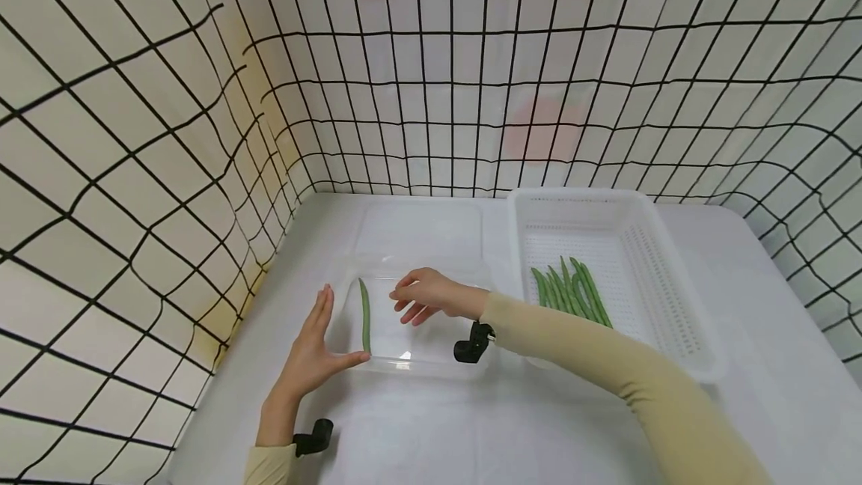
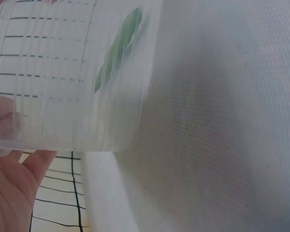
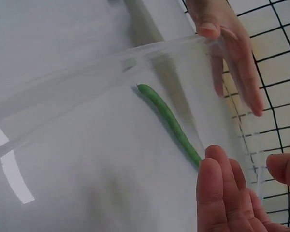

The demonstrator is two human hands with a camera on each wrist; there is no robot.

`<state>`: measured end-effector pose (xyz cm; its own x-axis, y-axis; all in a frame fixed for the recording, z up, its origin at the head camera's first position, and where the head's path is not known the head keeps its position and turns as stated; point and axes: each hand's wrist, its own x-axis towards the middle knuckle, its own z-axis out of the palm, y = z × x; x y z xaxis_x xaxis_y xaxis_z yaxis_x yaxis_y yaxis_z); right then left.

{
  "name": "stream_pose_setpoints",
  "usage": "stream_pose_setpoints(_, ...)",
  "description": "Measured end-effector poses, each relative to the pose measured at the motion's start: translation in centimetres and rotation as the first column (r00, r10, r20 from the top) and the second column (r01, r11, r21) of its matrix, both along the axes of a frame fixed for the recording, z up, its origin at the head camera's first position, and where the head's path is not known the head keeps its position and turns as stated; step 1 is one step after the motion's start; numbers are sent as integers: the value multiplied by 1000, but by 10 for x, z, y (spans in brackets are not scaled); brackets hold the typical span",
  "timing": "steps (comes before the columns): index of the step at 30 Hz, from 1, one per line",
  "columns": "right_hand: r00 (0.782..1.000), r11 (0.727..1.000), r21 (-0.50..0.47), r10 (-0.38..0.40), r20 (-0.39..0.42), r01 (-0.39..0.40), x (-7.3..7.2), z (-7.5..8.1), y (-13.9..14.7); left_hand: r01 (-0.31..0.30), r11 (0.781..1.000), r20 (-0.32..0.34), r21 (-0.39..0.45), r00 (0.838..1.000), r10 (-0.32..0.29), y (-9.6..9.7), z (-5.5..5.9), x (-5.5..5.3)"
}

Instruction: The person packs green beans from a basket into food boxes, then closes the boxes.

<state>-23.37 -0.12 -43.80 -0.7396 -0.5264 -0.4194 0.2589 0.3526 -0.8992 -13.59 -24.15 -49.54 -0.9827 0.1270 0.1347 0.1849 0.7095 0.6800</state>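
Note:
One green bean (image 1: 365,316) lies lengthwise near the left wall inside a clear plastic container (image 1: 417,367). My left hand (image 1: 311,354) rests against the container's left side, fingers straight and thumb spread to the front rim. In the left wrist view, the clear wall stands between that hand and the bean (image 2: 118,48). My right hand (image 1: 431,295) hovers over the container, to the right of the bean, its fingers loosely bent and holding nothing. The right wrist view shows its fingers (image 3: 212,188) overlapping the bean's far end (image 3: 169,116).
A white perforated basket (image 1: 673,298) stands on the right of the white table (image 1: 417,432), with several green beans (image 1: 572,292) in its left part. Behind the container lies a flat clear lid (image 1: 420,230). Black wire mesh (image 1: 478,84) encloses the back and sides.

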Motion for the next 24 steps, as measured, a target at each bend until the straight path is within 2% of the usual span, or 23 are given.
stream_pose_setpoints(6,999,999,-4,-38,-18,38,-10,15,55,12,1000,-18,0,1000,-12,-1,0,-1)
stream_pose_setpoints(10,993,994,-8,-109,-40,109,-17,28,102,17,1000,-22,0,1000,-17,-2,-1,-1)
stream_pose_setpoints(14,978,980,14,-195,-70,196,-21,36,154,17,1000,-16,-2,1000,-17,-2,-2,-1)
stream_pose_setpoints(19,963,965,86,-237,-129,249,-21,31,219,12,1000,-10,-16,1000,-12,-3,-3,0)
stream_pose_setpoints(24,962,942,203,-250,-113,269,-18,15,269,15,1000,-6,-10,1000,-15,-2,-5,0)
